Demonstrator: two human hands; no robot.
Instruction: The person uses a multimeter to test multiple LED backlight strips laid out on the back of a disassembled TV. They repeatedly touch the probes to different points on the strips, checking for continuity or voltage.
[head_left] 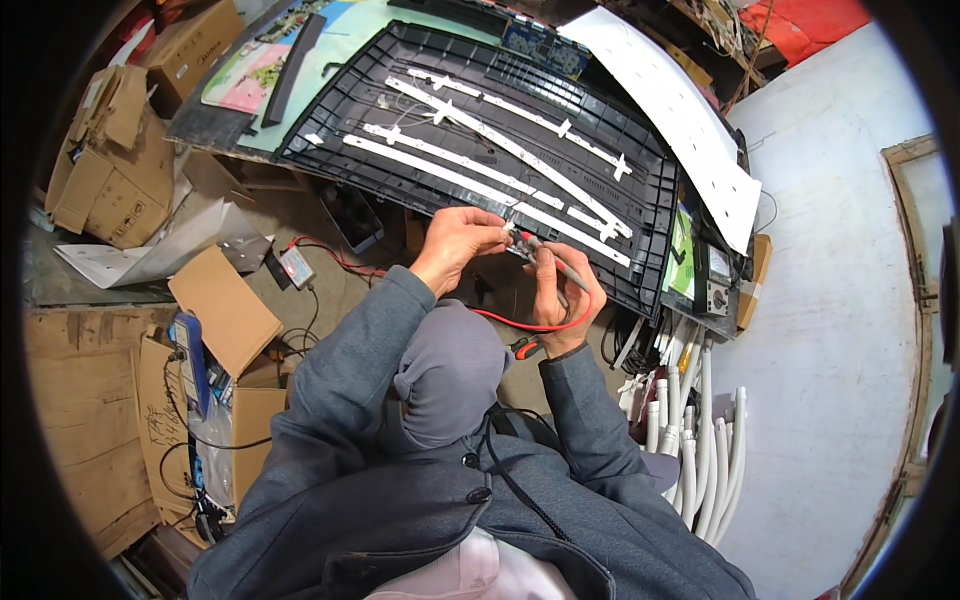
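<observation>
My left hand (462, 245) is closed, its thumb and fingers pinching a small white piece (508, 227), perhaps a connector. Close to it, my right hand (560, 290) grips test probes with red and grey bodies, their tips (528, 240) meeting near the left fingertips; the exact contact is hidden. A red lead (540, 327) loops from the right hand back toward my left side. Just beyond both hands lies a black television back cover (340, 165), tilted across the bench, with several white LED strips (470, 171) loose inside it.
A white sheet (670, 110) leans over the cover's far right. A dial meter (717, 290) stands at the right, above white tubes (705, 460). At left are cardboard boxes (120, 190) and a small grey power box (296, 268) with wires. Orange-handled pliers (525, 347) lie below.
</observation>
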